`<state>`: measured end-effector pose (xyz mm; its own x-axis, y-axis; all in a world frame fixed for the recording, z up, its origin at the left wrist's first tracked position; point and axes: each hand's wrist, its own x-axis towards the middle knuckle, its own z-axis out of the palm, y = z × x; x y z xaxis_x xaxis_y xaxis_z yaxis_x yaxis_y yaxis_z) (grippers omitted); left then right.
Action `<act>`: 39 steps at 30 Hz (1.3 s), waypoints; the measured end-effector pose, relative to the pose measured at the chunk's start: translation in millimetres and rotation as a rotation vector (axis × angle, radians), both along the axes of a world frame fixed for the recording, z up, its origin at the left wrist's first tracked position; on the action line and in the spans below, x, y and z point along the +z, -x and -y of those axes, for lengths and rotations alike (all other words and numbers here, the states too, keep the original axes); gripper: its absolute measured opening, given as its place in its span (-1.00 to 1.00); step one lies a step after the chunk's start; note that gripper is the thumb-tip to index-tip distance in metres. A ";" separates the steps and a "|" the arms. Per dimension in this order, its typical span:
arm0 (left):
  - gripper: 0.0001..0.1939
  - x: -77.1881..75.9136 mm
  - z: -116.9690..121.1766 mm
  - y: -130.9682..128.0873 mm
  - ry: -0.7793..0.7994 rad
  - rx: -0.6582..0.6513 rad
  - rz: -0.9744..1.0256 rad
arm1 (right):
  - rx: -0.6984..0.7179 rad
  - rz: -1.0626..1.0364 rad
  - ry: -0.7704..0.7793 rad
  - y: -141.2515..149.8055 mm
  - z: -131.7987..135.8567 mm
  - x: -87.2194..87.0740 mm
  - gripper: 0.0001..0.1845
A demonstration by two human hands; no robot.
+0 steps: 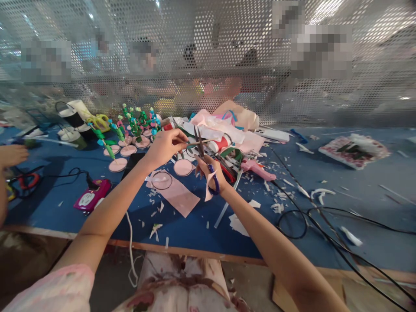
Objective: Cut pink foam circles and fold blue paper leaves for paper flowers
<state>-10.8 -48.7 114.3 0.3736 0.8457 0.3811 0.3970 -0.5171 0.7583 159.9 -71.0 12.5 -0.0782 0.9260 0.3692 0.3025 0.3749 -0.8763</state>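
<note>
Blue-handled scissors (208,167) in right hand (211,173)

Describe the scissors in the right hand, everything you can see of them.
The scissors have dark metal blades and purple-blue handle loops. The right hand grips them through the loops, blades pointing up and away, opened in a narrow V. A thin pale stick, pinched by the left hand, lies across the blades near their tips. They are held above the blue table, not resting on it.

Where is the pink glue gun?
In the head view, the pink glue gun lies on the blue table, just right of the right hand holding the scissors, among paper scraps.
</note>
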 end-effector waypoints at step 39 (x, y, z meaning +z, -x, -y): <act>-0.62 -25.3 -11.5 4.6 -0.989 -0.044 -0.767 | -0.080 -0.002 0.055 -1.3 1.3 6.5 -0.40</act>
